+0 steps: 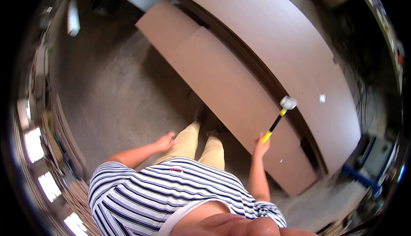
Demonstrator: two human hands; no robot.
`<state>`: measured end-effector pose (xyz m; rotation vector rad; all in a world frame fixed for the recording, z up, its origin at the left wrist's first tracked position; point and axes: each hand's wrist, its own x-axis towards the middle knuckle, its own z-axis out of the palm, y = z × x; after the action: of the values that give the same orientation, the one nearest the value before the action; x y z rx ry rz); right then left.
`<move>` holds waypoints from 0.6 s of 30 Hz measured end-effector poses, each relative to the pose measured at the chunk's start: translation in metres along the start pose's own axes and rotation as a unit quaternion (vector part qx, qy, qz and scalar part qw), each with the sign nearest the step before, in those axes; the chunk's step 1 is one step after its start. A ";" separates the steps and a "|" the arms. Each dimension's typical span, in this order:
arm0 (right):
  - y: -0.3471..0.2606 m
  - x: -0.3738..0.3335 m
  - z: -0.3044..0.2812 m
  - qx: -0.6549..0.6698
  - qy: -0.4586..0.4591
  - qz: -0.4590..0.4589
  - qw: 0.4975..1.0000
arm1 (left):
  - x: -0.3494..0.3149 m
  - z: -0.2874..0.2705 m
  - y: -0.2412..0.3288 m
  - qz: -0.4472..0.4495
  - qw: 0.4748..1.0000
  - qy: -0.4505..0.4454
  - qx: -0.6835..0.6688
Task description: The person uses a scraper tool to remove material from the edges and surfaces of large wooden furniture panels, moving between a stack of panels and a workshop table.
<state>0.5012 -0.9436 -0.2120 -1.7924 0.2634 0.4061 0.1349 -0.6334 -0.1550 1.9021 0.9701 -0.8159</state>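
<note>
My right hand [260, 147] is wrapped round the yellow-and-black handle of a mallet [275, 123]. The mallet's pale, blocky head points up and away, in front of the dark gap between two levels of board. Below it lies a long brown board [222, 80], lower than the big pale-brown panel [274, 35] on the far side. My left hand [165, 142] hangs beside my thigh, its fingers loosely bent and slightly apart, with nothing visible in it. Slight blur softens that hand.
Concrete floor [115, 77] stretches to the left of the boards. A small white label [322, 98] sits on the big panel. At the right stands a blue-framed item [372, 163], and cables hang behind the panel. Stacked boards [64, 129] line the left side.
</note>
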 end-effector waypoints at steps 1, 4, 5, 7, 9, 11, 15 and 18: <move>0.009 -0.029 -0.001 0.002 -0.042 0.035 0.998 | -0.037 0.010 -0.005 -0.051 0.999 -0.005 -0.016; 0.016 -0.104 -0.005 -0.006 -0.115 0.098 0.988 | -0.093 0.044 -0.023 -0.041 0.997 0.059 -0.018; 0.014 -0.117 -0.006 -0.077 -0.125 0.114 0.983 | -0.098 0.048 -0.025 -0.069 0.993 0.075 -0.058; -0.014 -0.143 0.006 -0.146 -0.172 0.082 0.971 | -0.107 0.054 -0.039 -0.057 0.985 0.129 -0.098; -0.026 -0.143 0.023 -0.189 -0.169 0.018 0.967 | -0.112 0.039 -0.052 0.016 0.986 0.119 -0.113; -0.038 -0.135 0.044 -0.280 -0.162 -0.120 0.938 | -0.134 0.014 -0.063 0.053 0.983 0.087 -0.154; -0.077 -0.163 0.098 -0.227 -0.161 -0.186 0.942 | -0.153 0.001 -0.151 0.182 0.942 0.136 -0.247; -0.088 -0.201 0.150 -0.238 -0.178 -0.235 0.926 | -0.161 0.009 -0.224 0.130 0.941 0.158 -0.271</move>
<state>0.3318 -0.7830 -0.0851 -2.1271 -0.5595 0.4640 -0.1371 -0.6117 -0.1130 1.6420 0.9791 -0.0637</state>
